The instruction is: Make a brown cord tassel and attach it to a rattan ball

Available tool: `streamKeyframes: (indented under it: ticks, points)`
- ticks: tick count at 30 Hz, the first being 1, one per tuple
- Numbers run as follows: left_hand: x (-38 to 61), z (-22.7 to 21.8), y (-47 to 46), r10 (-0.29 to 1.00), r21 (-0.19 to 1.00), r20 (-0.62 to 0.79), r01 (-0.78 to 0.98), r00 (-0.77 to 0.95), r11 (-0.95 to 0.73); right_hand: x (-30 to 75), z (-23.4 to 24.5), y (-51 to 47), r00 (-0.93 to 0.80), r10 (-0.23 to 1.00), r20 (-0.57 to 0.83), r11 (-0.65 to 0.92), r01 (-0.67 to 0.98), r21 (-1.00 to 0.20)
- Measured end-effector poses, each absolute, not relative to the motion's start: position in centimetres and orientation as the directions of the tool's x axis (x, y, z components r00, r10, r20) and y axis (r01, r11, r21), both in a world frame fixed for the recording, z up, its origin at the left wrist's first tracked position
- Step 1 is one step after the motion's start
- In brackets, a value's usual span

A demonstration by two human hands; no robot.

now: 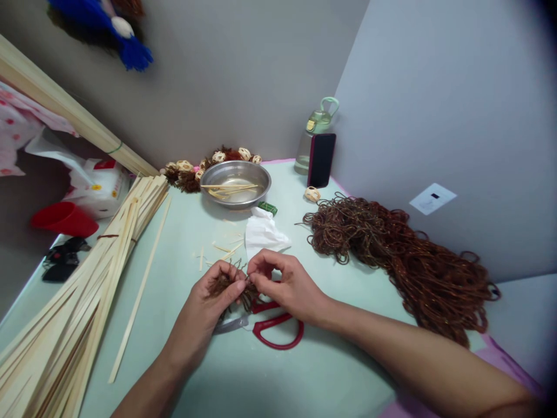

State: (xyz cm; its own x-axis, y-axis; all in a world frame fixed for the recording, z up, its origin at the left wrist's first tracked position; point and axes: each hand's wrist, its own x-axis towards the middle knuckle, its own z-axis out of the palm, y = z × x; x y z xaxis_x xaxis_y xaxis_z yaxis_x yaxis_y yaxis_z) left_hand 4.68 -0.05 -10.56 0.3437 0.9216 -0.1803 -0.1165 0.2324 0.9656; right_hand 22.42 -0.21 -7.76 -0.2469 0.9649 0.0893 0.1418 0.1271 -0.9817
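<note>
Far left: bundle of pale strips [93,278]; 1 loose strip [140,293] beside it on the table [243,383]. Left hand [209,301]: fingers closed around small brown yarn bunch [249,295]. Behind both hands, steel bowl [237,202] containing strips. Below bunch, red-handled scissors [272,322]. Right hand [289,287]: thumb and forefinger pinching bunch's right edge. Far right: large heap of brown yarn [400,249].

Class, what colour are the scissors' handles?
Red; the scissors' handles show best in the head view.
</note>
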Motion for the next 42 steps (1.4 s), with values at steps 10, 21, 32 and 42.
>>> streamKeyframes:
  ticks: [10, 21, 32, 42]
  points:
    - [4.7, -8.8, 0.1, 0.936, 0.838, -0.297, -0.418, 0.188, 0.350, 22.8, -8.4, 0.1, -0.351, 0.934, -0.063, -0.003, 0.170, -0.985]
    - [4.9, -10.0, -0.4, 0.928, 0.946, -0.230, -0.158, 0.292, 0.284, 23.0, -7.8, 0.0, -0.379, 0.925, -0.037, 0.040, 0.193, -0.980]
    - [5.0, -9.9, -0.3, 0.913, 0.943, -0.239, -0.147, 0.332, 0.300, 22.5, -7.6, -0.1, -0.289, 0.956, -0.042, -0.013, 0.098, -0.995]
    - [5.4, -9.3, -0.3, 0.905, 0.913, -0.273, -0.210, 0.327, 0.351, 22.4, -8.1, -0.3, -0.327, 0.942, -0.079, -0.046, 0.107, -0.993]
